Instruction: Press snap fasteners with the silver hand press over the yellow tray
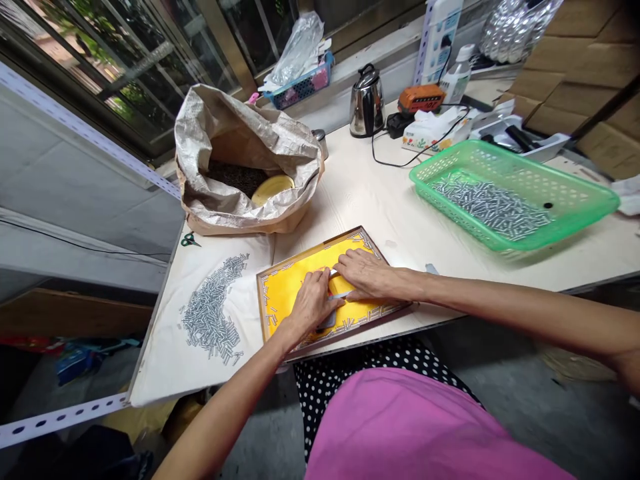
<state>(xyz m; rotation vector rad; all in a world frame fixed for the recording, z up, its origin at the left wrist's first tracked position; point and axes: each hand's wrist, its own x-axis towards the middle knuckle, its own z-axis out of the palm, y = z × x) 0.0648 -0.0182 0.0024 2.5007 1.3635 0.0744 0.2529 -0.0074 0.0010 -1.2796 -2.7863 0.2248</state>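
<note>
The person bends over a shallow rectangular tray with a brown rim and bright yellow base (285, 287), lying slantwise at the near edge of a pale wooden bench (350, 193). Both hands are over the middle of it, nearly meeting: the left hand (313, 297) and the right hand (363, 270), fingers bent about a small, thin, pale piece (341, 293). From here I can't tell whether either grip is closed on that piece or merely resting against it. A flat grey object (327, 321) peeks out below the left hand. Short silvery metal pins (350, 325) lie scattered along the tray's edges.

Left of the tray spreads a curved heap of similar silvery pins (210, 310), with small green-handled scissors (191, 240) just beyond. A crumpled brown-and-white sack (295, 213) stands open behind, and a perforated green plastic basket (583, 193) holding more pins sits to the right.
</note>
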